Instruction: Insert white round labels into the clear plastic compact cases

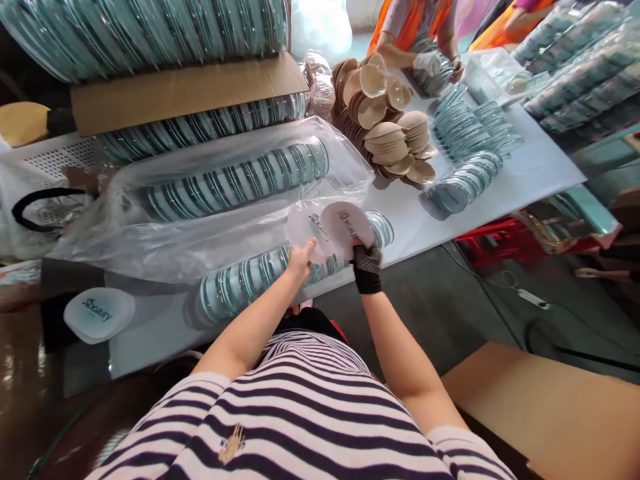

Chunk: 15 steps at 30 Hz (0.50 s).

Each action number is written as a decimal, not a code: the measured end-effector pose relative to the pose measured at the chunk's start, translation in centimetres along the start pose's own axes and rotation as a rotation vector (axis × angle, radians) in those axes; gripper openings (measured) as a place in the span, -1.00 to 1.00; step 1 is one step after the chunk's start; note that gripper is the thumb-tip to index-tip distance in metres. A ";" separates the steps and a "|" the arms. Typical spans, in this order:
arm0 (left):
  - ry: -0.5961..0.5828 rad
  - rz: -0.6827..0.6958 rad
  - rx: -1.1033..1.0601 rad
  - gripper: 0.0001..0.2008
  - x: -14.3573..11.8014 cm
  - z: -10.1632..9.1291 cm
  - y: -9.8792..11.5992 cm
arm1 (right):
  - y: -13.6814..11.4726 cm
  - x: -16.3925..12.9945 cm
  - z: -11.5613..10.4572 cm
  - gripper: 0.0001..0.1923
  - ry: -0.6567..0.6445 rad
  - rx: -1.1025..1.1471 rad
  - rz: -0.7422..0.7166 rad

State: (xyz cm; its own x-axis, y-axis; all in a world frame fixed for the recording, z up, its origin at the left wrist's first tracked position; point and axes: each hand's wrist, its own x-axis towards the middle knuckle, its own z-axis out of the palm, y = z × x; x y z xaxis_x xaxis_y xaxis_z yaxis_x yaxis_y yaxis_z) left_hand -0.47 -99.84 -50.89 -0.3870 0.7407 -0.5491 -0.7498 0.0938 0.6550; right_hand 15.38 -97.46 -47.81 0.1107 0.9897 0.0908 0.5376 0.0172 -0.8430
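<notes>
Bare thumb and fingers of my left hand are closed on the lower edge of a pale, frosted disc with dark lettering. My right hand, in a black fingerless-looking glove, grips a second, pinkish translucent disc that also bears lettering. The two discs are side by side, their edges seeming to overlap. Below and behind them lies a long row of clear round plastic containers, partly hidden by my hands. A similar row rests in a clear plastic bag beyond.
Loose lettered discs lie at the table's left end. Tan shell-like pieces are piled further back, beside more stacked containers. Across the white table, a person in an orange vest handles containers. A cardboard box stands at lower right.
</notes>
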 end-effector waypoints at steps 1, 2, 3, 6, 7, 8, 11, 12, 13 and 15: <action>0.031 0.008 -0.031 -0.56 0.4 0.1 0.5 | 0.4 -0.4 -1.6 -0.45 0.055 -0.060 0.001; 0.064 0.015 -0.060 -0.54 0.9 0.2 1.0 | 0.8 -1.1 -3.2 -0.45 0.064 -0.146 -0.002; 0.089 0.020 -0.080 -0.53 1.5 0.3 1.4 | 1.1 -2.1 -4.8 -0.48 0.010 -0.252 -0.010; 0.121 0.025 -0.089 -0.55 2.7 0.4 1.7 | 2.0 -6.2 -7.6 -0.61 -0.360 -0.560 -0.075; 0.131 0.027 -0.086 -0.56 3.0 0.5 1.5 | 2.1 -7.4 -7.7 -0.63 -0.470 -0.628 -0.093; 0.142 0.031 -0.083 -0.57 3.2 0.5 1.2 | 2.2 -8.4 -7.4 -0.64 -0.552 -0.681 -0.109; 0.174 0.053 -0.081 -0.57 3.3 0.4 0.4 | 2.0 -9.0 -5.0 -0.65 -0.666 -0.782 -0.119; 0.175 0.060 -0.081 -0.57 3.1 0.4 0.4 | 1.8 -8.6 -3.9 -0.65 -0.702 -0.803 -0.113; 0.172 0.067 -0.082 -0.57 2.9 0.4 0.4 | 1.5 -7.9 -2.9 -0.65 -0.742 -0.820 -0.107; 0.161 0.071 -0.069 -0.59 2.1 0.5 0.6 | 0.6 -6.1 -1.0 -0.64 -0.807 -0.842 -0.104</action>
State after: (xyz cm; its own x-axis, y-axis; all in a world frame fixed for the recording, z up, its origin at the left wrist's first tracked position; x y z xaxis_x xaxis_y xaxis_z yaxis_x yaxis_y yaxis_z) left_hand -1.45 -97.90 -51.43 -0.5169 0.6275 -0.5823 -0.7505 -0.0049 0.6609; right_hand 15.86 -103.65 -48.38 -0.3669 0.7974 -0.4791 0.9300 0.3036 -0.2070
